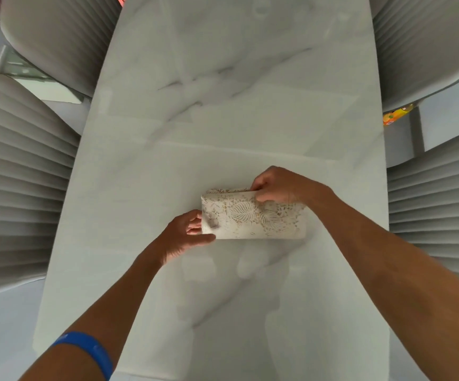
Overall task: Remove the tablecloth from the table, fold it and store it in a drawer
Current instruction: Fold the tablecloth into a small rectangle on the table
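Fingers (195, 225) of our left hand (184, 237) pinch the left end of the folded tablecloth (253, 215), thumb on top and the others tucked under the edge. Our right hand (280, 187) grips the far right corner, its fingers curled closed over the top fold. No writing can be read anywhere; an orange packet (394, 116) at the right table edge is too blurred to identify. We see the tablecloth as a compact rectangle of cream lace with a leaf pattern, lying on the table (222, 105) near its middle and nearer our end. We note that the table is long, pale and marble-veined. Grey ribbed chairs (22, 171) stand along both the left and right sides. A blue wristband (90, 350) circles our left forearm at the near left.
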